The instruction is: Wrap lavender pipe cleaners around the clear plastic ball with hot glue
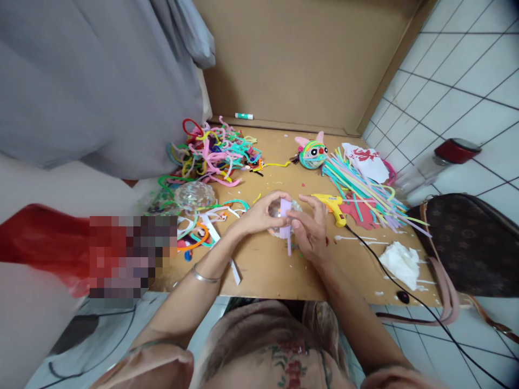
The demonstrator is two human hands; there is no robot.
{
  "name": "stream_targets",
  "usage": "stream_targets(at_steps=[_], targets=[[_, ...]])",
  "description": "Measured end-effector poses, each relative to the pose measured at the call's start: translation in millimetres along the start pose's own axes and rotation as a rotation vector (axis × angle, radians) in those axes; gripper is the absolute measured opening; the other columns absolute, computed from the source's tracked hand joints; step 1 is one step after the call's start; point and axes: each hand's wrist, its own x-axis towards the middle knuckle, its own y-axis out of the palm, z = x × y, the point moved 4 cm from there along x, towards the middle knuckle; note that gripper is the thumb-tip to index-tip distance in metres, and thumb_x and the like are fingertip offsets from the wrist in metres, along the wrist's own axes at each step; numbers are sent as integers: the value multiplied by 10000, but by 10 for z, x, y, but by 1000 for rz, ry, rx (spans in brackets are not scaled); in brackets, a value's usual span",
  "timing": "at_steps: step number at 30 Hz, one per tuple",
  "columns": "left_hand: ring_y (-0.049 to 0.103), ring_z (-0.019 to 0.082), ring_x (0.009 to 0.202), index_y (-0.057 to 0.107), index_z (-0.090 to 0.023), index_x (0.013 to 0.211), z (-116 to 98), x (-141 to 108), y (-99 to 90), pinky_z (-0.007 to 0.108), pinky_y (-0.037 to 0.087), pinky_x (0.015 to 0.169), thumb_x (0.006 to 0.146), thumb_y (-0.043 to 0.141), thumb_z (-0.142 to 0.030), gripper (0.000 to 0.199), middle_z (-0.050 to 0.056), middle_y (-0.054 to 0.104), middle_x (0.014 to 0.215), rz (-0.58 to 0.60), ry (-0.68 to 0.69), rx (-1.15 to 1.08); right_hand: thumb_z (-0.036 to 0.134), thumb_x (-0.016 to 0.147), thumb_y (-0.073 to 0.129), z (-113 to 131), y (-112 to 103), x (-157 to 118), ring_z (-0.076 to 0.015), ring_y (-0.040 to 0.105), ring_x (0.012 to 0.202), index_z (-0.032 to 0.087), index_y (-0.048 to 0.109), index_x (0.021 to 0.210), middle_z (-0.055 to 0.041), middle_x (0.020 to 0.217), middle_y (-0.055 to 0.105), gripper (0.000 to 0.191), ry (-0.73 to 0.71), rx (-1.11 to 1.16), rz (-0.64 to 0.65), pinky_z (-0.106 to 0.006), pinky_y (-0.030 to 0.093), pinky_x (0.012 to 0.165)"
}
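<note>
Near the table's front middle, a clear bumpy ball [275, 231] has light purple fuzzy strips [285, 219] laid side by side over it, one end hanging down. My left hand [265, 213] wraps round the ball's left side, thumb against the strips. On the right, my right hand [312, 229] touches the strips with thumb and fingertips. The hands hide part of the ball. Just right of my right hand lies a yellow glue gun [334, 208] with a black cord.
Tangled coloured pipe cleaners [214, 154] and another clear ball [195, 195] lie left. Behind are a decorated ball with eyes [314, 153] and a glue stick [244, 116]. Right: long pipe cleaners [365, 189], crumpled tissue [401, 263], a bottle [430, 165], a brown bag [466, 243].
</note>
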Motion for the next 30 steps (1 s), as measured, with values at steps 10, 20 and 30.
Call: stream_targets(at_steps=[10,20,30], targets=[[518,139,848,526,-191,1103,48,-14,-6,246,452,759,681,727,-305,482,28,543,1037,45,-31,-16,341,958,448,-131,77,-28,-258,503,1202,290,665,1148,-85,1319,498,293,90,0,18,-518,400,1005],[535,147,926,457,-212,1111,83,-22,-14,247,459,812,674,767,-276,540,30,519,1087,23,17,-41,301,943,490,-82,56,-13,-245,529,1152,291,665,1132,-81,1266,548,258,16,2,-18,-467,426,947],[548,148,933,475,-205,1041,97,-17,-12,246,460,819,660,780,-291,496,46,547,1159,59,-30,-98,319,953,480,-88,51,-12,-243,534,1168,276,681,1123,-80,1252,558,268,65,66,-12,-469,418,977]])
